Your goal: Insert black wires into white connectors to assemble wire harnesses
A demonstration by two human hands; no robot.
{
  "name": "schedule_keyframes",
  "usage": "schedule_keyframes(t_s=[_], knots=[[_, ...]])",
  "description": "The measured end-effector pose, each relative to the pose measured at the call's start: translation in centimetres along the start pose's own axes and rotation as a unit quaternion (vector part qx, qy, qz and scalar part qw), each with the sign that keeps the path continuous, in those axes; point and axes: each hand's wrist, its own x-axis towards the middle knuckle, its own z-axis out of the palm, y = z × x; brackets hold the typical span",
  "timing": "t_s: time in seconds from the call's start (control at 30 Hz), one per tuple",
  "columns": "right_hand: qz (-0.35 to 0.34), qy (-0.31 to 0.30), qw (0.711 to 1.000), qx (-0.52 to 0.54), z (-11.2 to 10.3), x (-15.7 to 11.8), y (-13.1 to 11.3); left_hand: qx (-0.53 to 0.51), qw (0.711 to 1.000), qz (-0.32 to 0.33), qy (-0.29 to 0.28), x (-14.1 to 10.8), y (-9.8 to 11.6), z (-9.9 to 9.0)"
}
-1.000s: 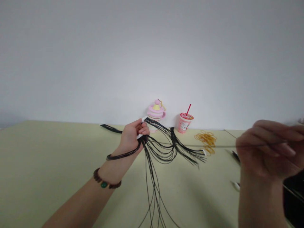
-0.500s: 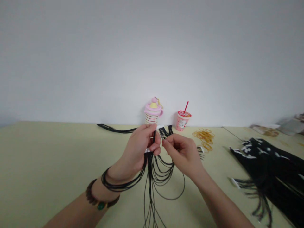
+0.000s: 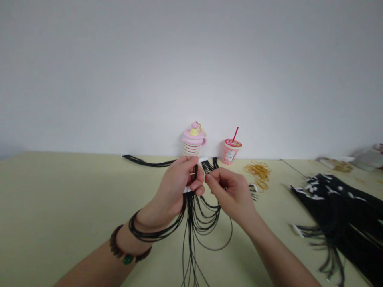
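I have the left hand (image 3: 179, 185) curled closed around a bunch of black wires (image 3: 190, 209), with an upper white connector (image 3: 202, 160) and a lower white connector (image 3: 187, 189) at its fingers. The wires hang in loops in front of the table (image 3: 74, 199), and some pass across the wrist above a beaded bracelet (image 3: 128, 259). I see the right hand (image 3: 231, 193) just beside them, thumb and forefinger pinched narrow; I can't tell whether a strand is between the tips.

Behind, near the wall (image 3: 119, 79), stand a pink-lidded cup (image 3: 193, 140) and a drink cup (image 3: 231, 153) with a red straw (image 3: 235, 134). The drink cup carries a pale label, but its print is too small for me to read. Yellow rubber bands (image 3: 259, 171) lie right of it, and a black pile (image 3: 335, 211) with white pieces lies farther right.
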Motion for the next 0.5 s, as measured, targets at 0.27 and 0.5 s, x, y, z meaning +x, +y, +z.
schedule_keyframes(t_s=[0.27,0.5], knots=[[-0.013,0.000,1.000,0.001,0.07,0.06,0.32,0.005,1.000,-0.004,0.003,-0.02,0.02,0.02],[-0.016,-0.008,1.000,0.004,0.21,0.07,0.43,-0.005,1.000,-0.009,0.014,0.03,0.01,-0.08]])
